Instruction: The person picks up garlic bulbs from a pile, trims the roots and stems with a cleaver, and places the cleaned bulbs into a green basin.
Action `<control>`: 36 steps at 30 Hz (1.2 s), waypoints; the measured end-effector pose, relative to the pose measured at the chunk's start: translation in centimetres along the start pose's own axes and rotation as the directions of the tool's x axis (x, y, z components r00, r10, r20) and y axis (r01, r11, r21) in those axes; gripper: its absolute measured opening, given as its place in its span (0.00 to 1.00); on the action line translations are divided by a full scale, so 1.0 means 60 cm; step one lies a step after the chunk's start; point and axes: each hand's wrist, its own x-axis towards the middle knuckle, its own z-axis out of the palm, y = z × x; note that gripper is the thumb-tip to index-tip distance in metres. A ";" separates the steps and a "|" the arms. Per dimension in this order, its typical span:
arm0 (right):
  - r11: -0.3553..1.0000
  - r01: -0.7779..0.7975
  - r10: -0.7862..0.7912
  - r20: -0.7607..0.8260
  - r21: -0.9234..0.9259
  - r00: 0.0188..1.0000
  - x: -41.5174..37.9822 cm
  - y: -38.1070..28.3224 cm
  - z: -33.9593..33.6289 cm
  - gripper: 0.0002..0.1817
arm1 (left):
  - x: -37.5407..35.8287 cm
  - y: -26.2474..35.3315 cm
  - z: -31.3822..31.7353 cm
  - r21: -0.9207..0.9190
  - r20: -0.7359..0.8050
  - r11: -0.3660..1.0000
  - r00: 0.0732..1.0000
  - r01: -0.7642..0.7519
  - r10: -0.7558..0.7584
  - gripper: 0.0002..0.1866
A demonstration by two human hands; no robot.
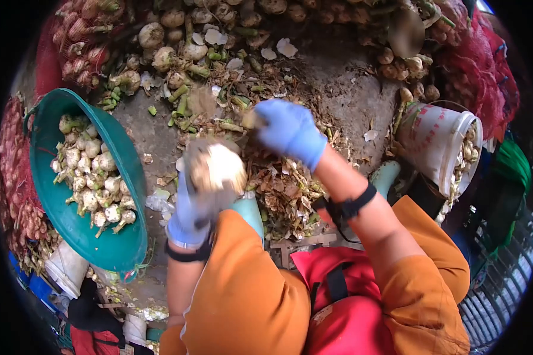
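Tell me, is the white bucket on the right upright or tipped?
Tipped. The white bucket leans on its side, mouth facing right, with garlic bulbs showing at its rim.

Garlic bulb [216, 167]: a large, pale, papery head, cream-white with brownish patches of loose skin, blurred by motion. It is held raised above the ground in the gloved left hand [190, 204], which wraps it from below and behind. The gloved right hand [289, 129] is just beside it, upper right, pinching a small, pale brown, blurred piece [251, 119].
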 end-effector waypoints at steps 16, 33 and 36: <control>0.984 -0.082 0.135 0.357 -0.161 0.924 0.075 0.036 -0.052 0.16 | 0.034 0.046 -0.063 0.333 -0.387 0.921 0.862 -0.201 0.328 0.20; 0.857 0.212 -0.342 0.211 0.469 0.916 -0.040 -0.092 0.002 0.15 | 0.067 -0.028 -0.050 -0.156 -0.235 0.987 0.970 0.022 -0.059 0.22; 0.870 -0.076 -0.043 0.228 0.488 0.973 -0.066 -0.062 -0.024 0.15 | 0.060 -0.014 -0.030 0.095 -0.334 0.995 0.940 -0.040 0.070 0.23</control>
